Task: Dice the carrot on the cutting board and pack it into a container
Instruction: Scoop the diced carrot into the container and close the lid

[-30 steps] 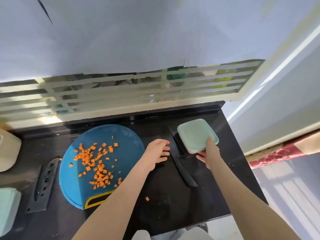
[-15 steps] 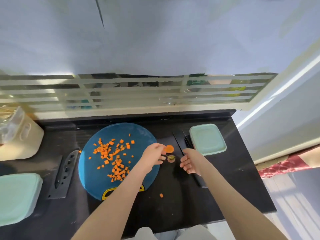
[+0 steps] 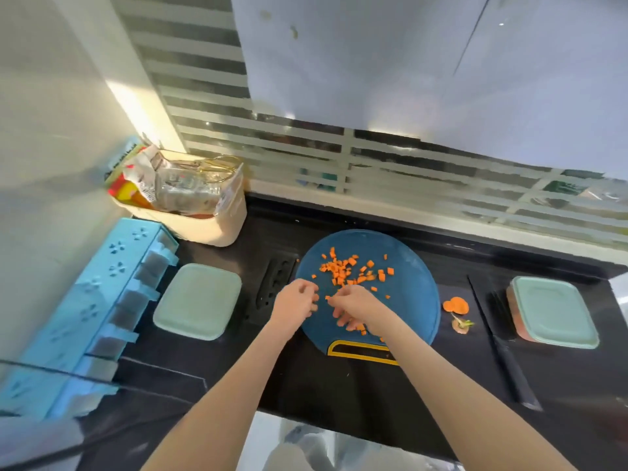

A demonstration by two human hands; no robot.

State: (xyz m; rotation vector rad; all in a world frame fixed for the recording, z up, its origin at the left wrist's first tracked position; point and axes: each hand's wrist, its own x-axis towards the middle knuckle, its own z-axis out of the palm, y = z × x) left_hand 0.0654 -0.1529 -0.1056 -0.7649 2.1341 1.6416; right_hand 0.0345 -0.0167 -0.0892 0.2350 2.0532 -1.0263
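Observation:
Orange carrot dice (image 3: 343,270) lie scattered on the round blue cutting board (image 3: 411,300). Both hands hover low over the board's near left part. My left hand (image 3: 294,300) has its fingers curled at the board's left edge; whether it holds dice is hidden. My right hand (image 3: 355,309) curls its fingers down around a few dice on the board. A container with a mint lid (image 3: 197,300) sits left of the board. A second lidded container (image 3: 554,312) sits at the far right. The black knife (image 3: 503,351) lies between the board and that container.
Carrot end slices (image 3: 457,304) and a stem scrap (image 3: 461,325) lie on the black counter right of the board. A black knife sheath (image 3: 275,283) lies at the board's left. A beige basket of packets (image 3: 207,226) and a blue rack (image 3: 85,300) stand at the left.
Both hands moved left from the carrot scraps onto the board's dice. The view swung left, showing the basket and the blue rack.

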